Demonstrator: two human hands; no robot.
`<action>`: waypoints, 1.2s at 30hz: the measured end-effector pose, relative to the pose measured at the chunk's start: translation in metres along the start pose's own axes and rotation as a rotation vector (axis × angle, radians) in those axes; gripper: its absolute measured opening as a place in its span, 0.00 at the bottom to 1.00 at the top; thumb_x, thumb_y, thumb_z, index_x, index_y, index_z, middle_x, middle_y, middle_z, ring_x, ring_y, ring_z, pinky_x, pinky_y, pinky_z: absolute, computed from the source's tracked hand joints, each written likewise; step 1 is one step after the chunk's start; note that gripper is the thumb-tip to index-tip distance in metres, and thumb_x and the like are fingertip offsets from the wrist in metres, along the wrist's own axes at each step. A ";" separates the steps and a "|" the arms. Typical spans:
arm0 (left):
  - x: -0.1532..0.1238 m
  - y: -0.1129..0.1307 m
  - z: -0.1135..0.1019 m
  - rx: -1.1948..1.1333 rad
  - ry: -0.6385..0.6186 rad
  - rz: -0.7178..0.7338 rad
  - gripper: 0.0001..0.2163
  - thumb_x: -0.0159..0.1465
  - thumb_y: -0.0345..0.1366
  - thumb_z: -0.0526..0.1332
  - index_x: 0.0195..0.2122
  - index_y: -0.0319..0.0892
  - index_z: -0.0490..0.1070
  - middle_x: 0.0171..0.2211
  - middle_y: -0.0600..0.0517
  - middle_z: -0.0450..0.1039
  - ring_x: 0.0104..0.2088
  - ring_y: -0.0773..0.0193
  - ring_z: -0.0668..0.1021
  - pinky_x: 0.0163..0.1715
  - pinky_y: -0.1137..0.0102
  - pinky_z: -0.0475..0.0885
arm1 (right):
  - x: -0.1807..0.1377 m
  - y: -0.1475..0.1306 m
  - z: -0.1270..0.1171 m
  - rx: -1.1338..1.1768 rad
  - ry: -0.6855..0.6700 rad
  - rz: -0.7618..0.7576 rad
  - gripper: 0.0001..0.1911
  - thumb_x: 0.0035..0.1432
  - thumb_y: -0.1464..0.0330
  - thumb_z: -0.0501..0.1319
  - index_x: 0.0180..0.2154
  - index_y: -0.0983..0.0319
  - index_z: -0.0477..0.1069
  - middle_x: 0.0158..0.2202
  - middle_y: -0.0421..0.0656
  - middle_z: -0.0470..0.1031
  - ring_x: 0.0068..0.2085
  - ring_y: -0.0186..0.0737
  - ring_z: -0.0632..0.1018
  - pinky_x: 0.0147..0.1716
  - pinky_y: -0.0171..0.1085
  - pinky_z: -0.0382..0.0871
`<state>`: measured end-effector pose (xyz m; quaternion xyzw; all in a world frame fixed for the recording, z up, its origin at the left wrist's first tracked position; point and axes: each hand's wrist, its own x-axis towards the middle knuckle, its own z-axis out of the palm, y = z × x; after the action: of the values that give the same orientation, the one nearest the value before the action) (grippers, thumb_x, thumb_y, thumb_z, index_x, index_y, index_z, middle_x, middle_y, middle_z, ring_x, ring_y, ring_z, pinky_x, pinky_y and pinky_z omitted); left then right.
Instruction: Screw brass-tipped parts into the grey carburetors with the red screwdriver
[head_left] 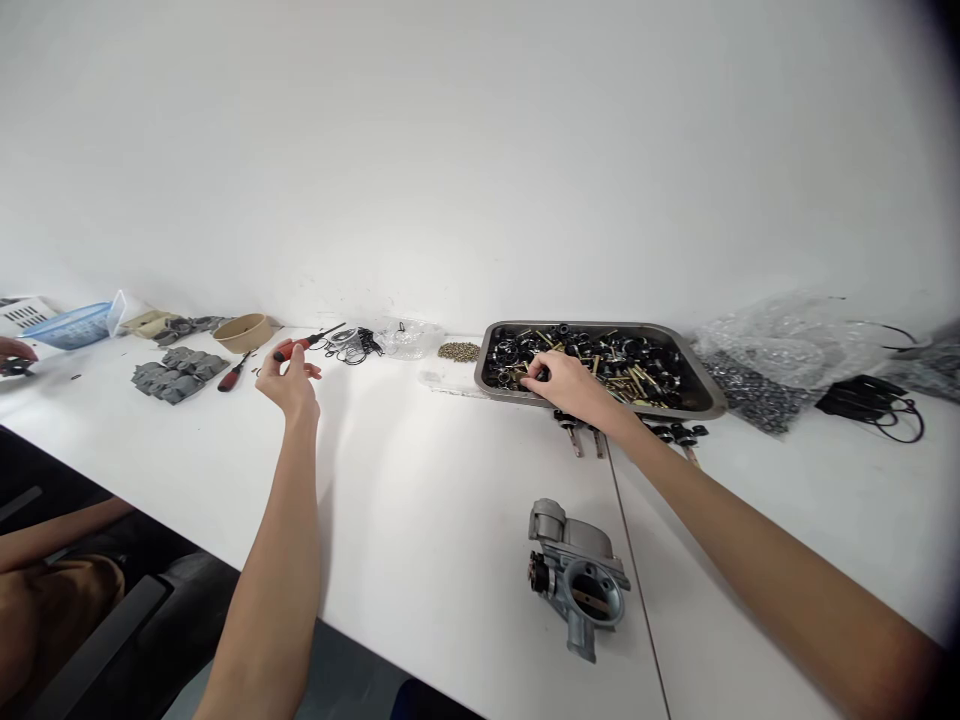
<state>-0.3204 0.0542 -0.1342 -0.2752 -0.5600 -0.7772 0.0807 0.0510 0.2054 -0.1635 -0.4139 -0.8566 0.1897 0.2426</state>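
Observation:
My left hand (pixel 289 380) is raised over the white table (pixel 420 500) and grips a red-handled screwdriver (pixel 304 344) whose dark shaft points to the right. My right hand (pixel 564 385) reaches into a metal tray (pixel 705 385) full of black and brass small parts; its fingers are curled down among them, and what they pinch is hidden. A grey metal carburetor body (pixel 577 578) lies on the table near me, between my arms and untouched.
Beside the tray lie a small heap of brass bits (pixel 458 351), black rings (pixel 352 345), clear plastic bags (pixel 780 345) and black cables (pixel 870 400). At left sit grey castings (pixel 178 372), another red screwdriver (pixel 232 372), a tan bowl (pixel 244 331) and a blue basket (pixel 69 325). Another person's hand (pixel 15 352) works far left.

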 end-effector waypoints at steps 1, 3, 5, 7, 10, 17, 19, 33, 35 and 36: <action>0.000 0.005 0.000 -0.016 0.005 -0.002 0.11 0.56 0.37 0.63 0.38 0.37 0.70 0.34 0.48 0.75 0.15 0.75 0.69 0.15 0.74 0.65 | 0.000 0.000 0.000 -0.001 -0.001 0.003 0.07 0.54 0.64 0.60 0.30 0.60 0.68 0.38 0.43 0.74 0.39 0.42 0.73 0.34 0.37 0.61; 0.001 0.016 0.002 -0.085 -0.006 -0.002 0.11 0.57 0.38 0.63 0.39 0.38 0.70 0.36 0.49 0.75 0.16 0.75 0.69 0.16 0.74 0.67 | 0.000 0.000 0.000 0.005 -0.002 0.002 0.07 0.54 0.63 0.59 0.30 0.60 0.68 0.38 0.43 0.74 0.39 0.42 0.73 0.34 0.37 0.61; -0.001 0.026 0.005 -0.188 -0.069 -0.028 0.12 0.58 0.41 0.64 0.39 0.40 0.70 0.38 0.49 0.75 0.17 0.76 0.69 0.18 0.74 0.68 | 0.000 0.000 0.001 0.017 0.008 -0.011 0.06 0.54 0.64 0.59 0.29 0.60 0.68 0.38 0.43 0.74 0.39 0.41 0.73 0.35 0.37 0.61; -0.008 0.030 0.012 -0.280 -0.185 -0.133 0.14 0.56 0.44 0.66 0.36 0.40 0.70 0.38 0.49 0.75 0.19 0.75 0.70 0.20 0.73 0.70 | 0.001 0.001 0.001 0.045 0.018 -0.017 0.06 0.53 0.64 0.60 0.29 0.60 0.69 0.37 0.43 0.75 0.38 0.41 0.73 0.35 0.37 0.61; -0.028 0.029 0.027 -0.364 -0.372 -0.370 0.16 0.51 0.44 0.70 0.32 0.37 0.72 0.32 0.49 0.74 0.20 0.72 0.71 0.19 0.71 0.70 | 0.002 0.002 -0.001 0.177 0.005 0.045 0.09 0.51 0.61 0.62 0.28 0.61 0.71 0.33 0.43 0.76 0.34 0.40 0.73 0.32 0.37 0.61; -0.094 0.039 0.063 -0.395 -0.743 -0.570 0.15 0.55 0.44 0.68 0.29 0.35 0.73 0.28 0.48 0.72 0.20 0.70 0.71 0.18 0.70 0.68 | 0.001 0.005 -0.011 0.541 0.103 0.215 0.14 0.46 0.58 0.68 0.28 0.62 0.72 0.29 0.44 0.76 0.33 0.40 0.75 0.35 0.38 0.64; -0.106 0.042 0.067 -0.374 -0.793 -0.591 0.14 0.55 0.43 0.68 0.31 0.34 0.74 0.28 0.48 0.71 0.21 0.69 0.71 0.18 0.70 0.68 | 0.001 0.005 -0.012 0.604 0.101 0.229 0.15 0.45 0.58 0.69 0.27 0.63 0.71 0.29 0.45 0.77 0.33 0.40 0.75 0.35 0.38 0.65; -0.099 0.035 0.065 -0.366 -0.678 -0.651 0.16 0.54 0.44 0.69 0.31 0.35 0.72 0.31 0.47 0.72 0.20 0.71 0.70 0.18 0.69 0.69 | 0.000 0.005 -0.013 0.685 0.053 0.219 0.14 0.47 0.60 0.69 0.31 0.63 0.71 0.32 0.46 0.77 0.35 0.39 0.76 0.37 0.37 0.68; -0.093 0.034 0.064 -0.373 -0.600 -0.617 0.17 0.53 0.45 0.69 0.33 0.35 0.72 0.32 0.48 0.73 0.20 0.71 0.71 0.19 0.69 0.70 | 0.000 0.004 -0.014 0.672 0.049 0.214 0.14 0.47 0.60 0.69 0.31 0.63 0.71 0.32 0.46 0.77 0.35 0.39 0.76 0.37 0.37 0.68; -0.091 0.034 0.063 -0.372 -0.560 -0.592 0.17 0.52 0.44 0.70 0.34 0.36 0.72 0.33 0.48 0.73 0.20 0.71 0.72 0.19 0.69 0.70 | 0.000 0.004 -0.014 0.666 0.052 0.209 0.14 0.47 0.60 0.69 0.30 0.63 0.71 0.31 0.46 0.77 0.34 0.39 0.75 0.37 0.37 0.68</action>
<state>-0.2086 0.0832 -0.1392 -0.3126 -0.4656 -0.7498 -0.3511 0.0615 0.2090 -0.1544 -0.4023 -0.6942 0.4719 0.3654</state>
